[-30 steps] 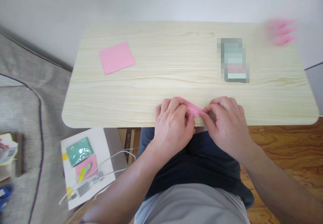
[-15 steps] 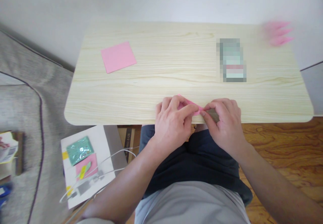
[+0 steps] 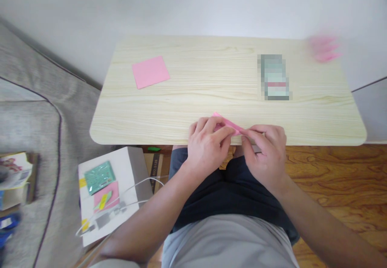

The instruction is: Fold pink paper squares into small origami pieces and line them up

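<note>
So, the left hand (image 3: pixel 207 141) is bent and narrow, holding the paper (image 3: pixel 228 123) under its fingers at the table's near edge; the right hand (image 3: pixel 267 149) is narrow too, its index fingertip at the paper's right end and its thumb just below, though I cannot tell whether the two pinch it. The paper is a slim pink fold lying between the hands; its long axis slants from far left to near right, so its near tip points at the right hand, while the left hand covers more of its length and is the nearer to its far end. Beyond, on the table (image 3: pixel 187 102), a flat pink sheet (image 3: pixel 151 72) lies far left; a pixelated item (image 3: pixel 274 78) lies right of centre; blurred pink pieces (image 3: pixel 325 49) sit at the far right corner; below left, a box (image 3: pixel 122 159) bears a green packet (image 3: pixel 99 177).
</note>
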Motion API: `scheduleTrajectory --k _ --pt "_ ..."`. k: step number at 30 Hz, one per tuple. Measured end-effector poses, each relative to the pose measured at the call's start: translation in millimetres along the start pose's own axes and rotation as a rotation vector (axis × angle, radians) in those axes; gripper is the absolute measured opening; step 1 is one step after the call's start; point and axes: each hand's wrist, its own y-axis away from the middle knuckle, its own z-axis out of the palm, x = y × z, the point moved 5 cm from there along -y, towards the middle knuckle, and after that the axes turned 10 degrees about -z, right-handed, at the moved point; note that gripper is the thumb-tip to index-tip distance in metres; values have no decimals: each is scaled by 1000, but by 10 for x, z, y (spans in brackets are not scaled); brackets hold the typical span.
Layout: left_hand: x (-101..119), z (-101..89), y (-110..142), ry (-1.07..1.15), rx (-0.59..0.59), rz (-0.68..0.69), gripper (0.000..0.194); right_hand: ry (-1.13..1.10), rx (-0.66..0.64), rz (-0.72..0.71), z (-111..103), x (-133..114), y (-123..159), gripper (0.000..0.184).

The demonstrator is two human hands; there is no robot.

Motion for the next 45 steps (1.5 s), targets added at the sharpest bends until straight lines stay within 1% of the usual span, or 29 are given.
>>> scheduleTrajectory --k 3,7,11,14,18,23,26,29,31,33,38,42,45 --pt "-7 3 11 10 33 6 20 6 -41 -32 38 -63 27 17" --pt "-15 16 30 12 58 18 21 41 -93 -43 58 -72 46 20" --pt "-14 10 39 16 66 10 21 72 -87 -52 45 -68 52 15" --pt "-18 -5 41 18 46 3 22 73 -95 -48 36 -73 60 15" --pt "-50 -41 40 -6 14 -8 22 84 -151 -26 16 -90 87 23" --pt "-86 -103 46 -28 6 -16 21 127 -231 -18 -24 -165 144 31" --pt "-107 -127 60 -44 22 -28 22 153 -273 -8 -39 -236 172 36" --pt "-129 -135 80 -56 64 -37 23 171 -296 -2 -46 -318 182 44" --pt "-135 -129 94 -56 87 -37 24 174 -295 -7 -47 -373 175 49" --pt "-134 -127 107 -52 109 -42 23 173 -279 -18 -45 -423 159 49" --pt "-121 -159 150 -45 149 -45 24 172 -243 -28 -13 -499 122 41" --pt "-140 -199 214 -41 167 -34 24 123 -229 -49 14 -502 108 45" --pt "-167 -220 262 -9 180 -21 23 95 -202 -79 3 -448 74 43"
